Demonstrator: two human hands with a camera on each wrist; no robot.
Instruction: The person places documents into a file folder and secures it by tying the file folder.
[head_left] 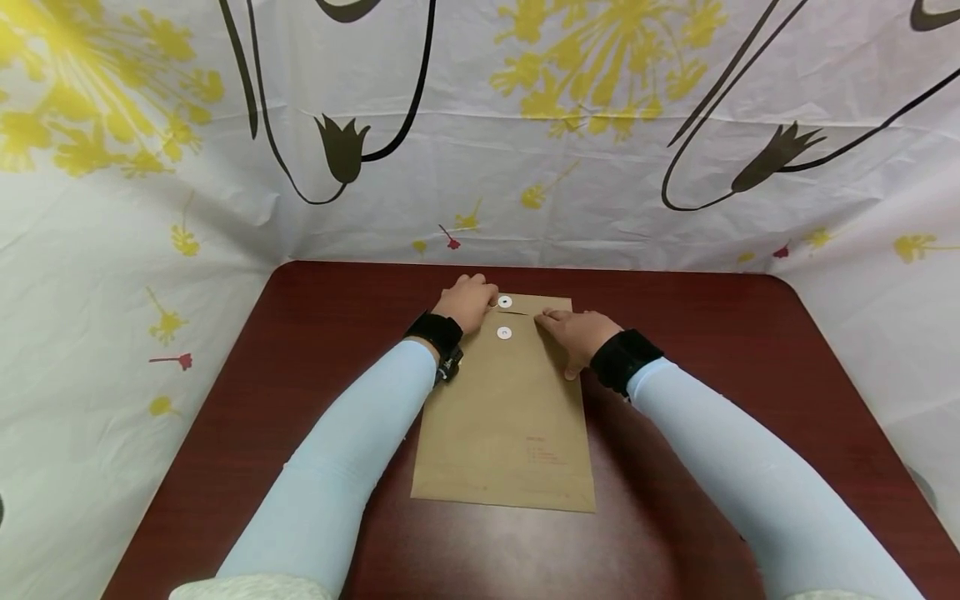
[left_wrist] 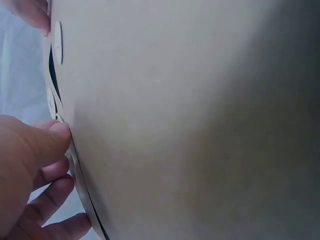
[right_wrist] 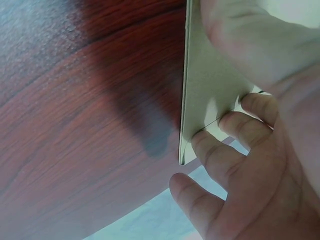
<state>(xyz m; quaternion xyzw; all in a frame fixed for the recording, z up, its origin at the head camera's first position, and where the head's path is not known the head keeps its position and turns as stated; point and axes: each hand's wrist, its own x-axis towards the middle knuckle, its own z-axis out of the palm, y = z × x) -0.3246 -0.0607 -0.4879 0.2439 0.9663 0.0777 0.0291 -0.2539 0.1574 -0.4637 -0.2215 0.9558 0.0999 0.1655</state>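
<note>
A brown paper envelope (head_left: 502,417) lies lengthwise on the table with its flap end at the far side. Two white round buttons sit near that end, one on the flap (head_left: 506,302) and one on the body (head_left: 504,333). At the flap's left part, my left hand (head_left: 468,302) pinches a thin white string between thumb and forefinger; its other fingers are bent near the flap edge in the left wrist view. My right hand (head_left: 581,335) rests on the envelope's upper right, fingertips along the flap line (right_wrist: 212,122). A narrow gap (left_wrist: 53,72) shows under the flap.
The dark red wooden table (head_left: 712,317) reaches back to a white cloth (head_left: 600,208) with yellow and dark flower prints, which also hangs at both sides. Black bands (head_left: 626,360) circle both wrists.
</note>
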